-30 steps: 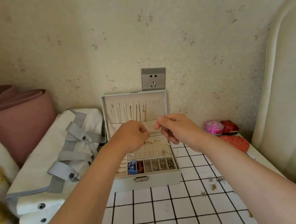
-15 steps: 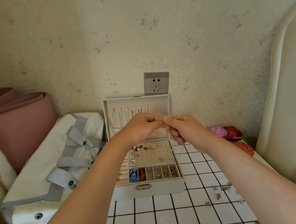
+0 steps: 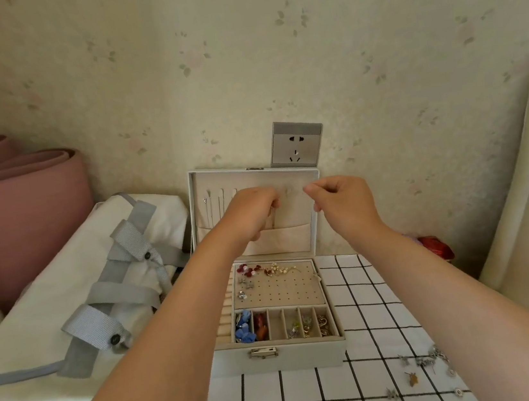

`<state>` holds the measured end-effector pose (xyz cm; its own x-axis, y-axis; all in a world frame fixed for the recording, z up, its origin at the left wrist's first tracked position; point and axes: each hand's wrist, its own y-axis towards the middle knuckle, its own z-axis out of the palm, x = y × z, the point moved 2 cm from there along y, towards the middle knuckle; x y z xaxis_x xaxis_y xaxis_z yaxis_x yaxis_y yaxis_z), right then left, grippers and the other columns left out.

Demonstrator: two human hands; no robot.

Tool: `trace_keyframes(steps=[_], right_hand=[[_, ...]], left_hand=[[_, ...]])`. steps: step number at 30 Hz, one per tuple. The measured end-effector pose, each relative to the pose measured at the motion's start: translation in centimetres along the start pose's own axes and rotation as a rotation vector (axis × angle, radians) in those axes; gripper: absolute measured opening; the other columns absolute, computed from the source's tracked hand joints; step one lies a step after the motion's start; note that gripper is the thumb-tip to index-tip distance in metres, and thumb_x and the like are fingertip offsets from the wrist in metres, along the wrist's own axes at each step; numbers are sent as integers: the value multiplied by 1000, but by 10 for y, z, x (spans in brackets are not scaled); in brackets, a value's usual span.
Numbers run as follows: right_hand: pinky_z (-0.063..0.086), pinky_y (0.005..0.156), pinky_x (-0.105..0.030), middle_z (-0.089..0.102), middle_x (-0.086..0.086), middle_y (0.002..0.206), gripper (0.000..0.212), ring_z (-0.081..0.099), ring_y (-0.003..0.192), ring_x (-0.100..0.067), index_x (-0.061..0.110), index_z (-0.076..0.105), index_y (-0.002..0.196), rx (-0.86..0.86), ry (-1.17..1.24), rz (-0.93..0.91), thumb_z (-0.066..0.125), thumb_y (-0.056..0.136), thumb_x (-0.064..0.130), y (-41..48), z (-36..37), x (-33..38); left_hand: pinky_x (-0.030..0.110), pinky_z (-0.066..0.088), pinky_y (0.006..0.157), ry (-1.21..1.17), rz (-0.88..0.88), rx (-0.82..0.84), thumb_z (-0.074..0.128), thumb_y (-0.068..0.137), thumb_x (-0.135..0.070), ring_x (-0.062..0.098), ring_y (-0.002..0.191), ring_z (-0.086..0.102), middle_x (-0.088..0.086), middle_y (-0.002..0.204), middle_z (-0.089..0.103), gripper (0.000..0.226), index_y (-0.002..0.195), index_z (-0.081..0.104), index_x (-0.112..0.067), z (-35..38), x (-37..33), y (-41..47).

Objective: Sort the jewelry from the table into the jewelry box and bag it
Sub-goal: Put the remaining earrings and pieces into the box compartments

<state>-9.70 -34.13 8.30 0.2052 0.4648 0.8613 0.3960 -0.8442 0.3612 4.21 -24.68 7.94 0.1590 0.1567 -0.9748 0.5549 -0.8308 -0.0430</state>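
a left hand (image 3: 253, 213) and a right hand (image 3: 340, 202) hover before the raised lid of an open jewelry box (image 3: 277, 357), fingertips pinched; whether they grip anything cannot be told. loose jewelry (image 3: 426, 364) lies on the checked surface (image 3: 316, 398), right of the box.

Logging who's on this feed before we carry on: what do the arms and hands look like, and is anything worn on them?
The left forearm and right forearm are bare right to the frame edge; no sleeves show. The left hand and right hand wear no gloves, and no watch, bracelet or ring is visible on the sides facing the camera.
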Motion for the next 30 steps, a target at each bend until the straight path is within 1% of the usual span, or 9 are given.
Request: trace_keyframes(steps=[3, 6, 8, 12, 16, 19, 23, 26, 30], right_hand=[[47, 70, -26, 67, 6, 57, 10, 56, 53, 4, 25, 76, 78, -50, 51, 39, 74, 88, 26, 14, 7, -1], [41, 60, -25, 68, 5, 57, 6, 50, 42, 5, 21, 77, 80, 0, 109, 108, 79, 85, 25, 22, 15, -6], [42, 61, -24, 69, 5, 58, 7, 51, 45, 5, 22, 77, 78, -6, 98, 116, 79, 84, 25, 26, 18, -10], [45, 69, -18, 70, 8, 60, 14, 61, 61, 4, 21, 75, 72, -194, 38, 77, 77, 84, 27, 29, 25, -16], [46, 67, -18, 70, 7, 61, 16, 63, 65, 2, 23, 70, 69, -319, -43, 50, 75, 84, 26, 31, 36, -14], [50, 70, -24, 70, 7, 70, 13, 64, 72, -6, 21, 69, 73, -353, -158, -3, 75, 83, 27, 32, 40, -17], [44, 64, -26, 66, 10, 73, 10, 61, 73, -11, 17, 68, 78, -326, -274, -80, 72, 85, 23, 25, 44, -21], [41, 60, -25, 61, 12, 70, 14, 60, 70, -11, 21, 64, 75, -252, -334, -96, 71, 87, 23, 18, 45, -27], [39, 58, -17, 66, 9, 72, 12, 60, 70, -5, 18, 68, 78, -99, -279, -46, 73, 86, 23, 8, 45, -42]], left_hand=[[20, 23, 47, -26, 85, -71, 54, 85, -18, 14, 47, 30, -7, 51, 38, 11, 74, 55, -16, 3, 5, 11], [23, 37, 53, 11, 163, -274, 58, 89, -24, 12, 53, 46, -9, 55, 51, 19, 72, 65, -16, 2, 11, 24], [24, 41, 55, 44, 187, -330, 59, 87, -26, 13, 55, 52, -9, 56, 56, 22, 67, 65, -20, 3, 17, 31], [31, 52, 60, 159, 198, -358, 60, 85, -32, 19, 66, 65, 0, 71, 70, 25, 72, 70, -14, 12, 23, 39], [28, 48, 56, 207, 213, -400, 58, 85, -33, 18, 62, 62, 0, 60, 65, 30, 63, 65, -13, 17, 24, 41], [24, 35, 50, 261, 197, -425, 56, 87, -29, 18, 57, 55, -4, 53, 53, 36, 52, 51, -18, 18, 28, 40], [24, 29, 49, 301, 150, -413, 54, 88, -26, 17, 56, 49, -6, 52, 47, 39, 51, 44, -21, 17, 35, 40], [24, 30, 50, 330, 129, -362, 55, 89, -29, 16, 60, 49, -5, 57, 48, 37, 55, 46, -22, 15, 38, 40], [28, 34, 56, 361, 157, -144, 59, 89, -28, 17, 56, 43, 1, 59, 46, 37, 56, 50, -13, 13, 34, 39]])
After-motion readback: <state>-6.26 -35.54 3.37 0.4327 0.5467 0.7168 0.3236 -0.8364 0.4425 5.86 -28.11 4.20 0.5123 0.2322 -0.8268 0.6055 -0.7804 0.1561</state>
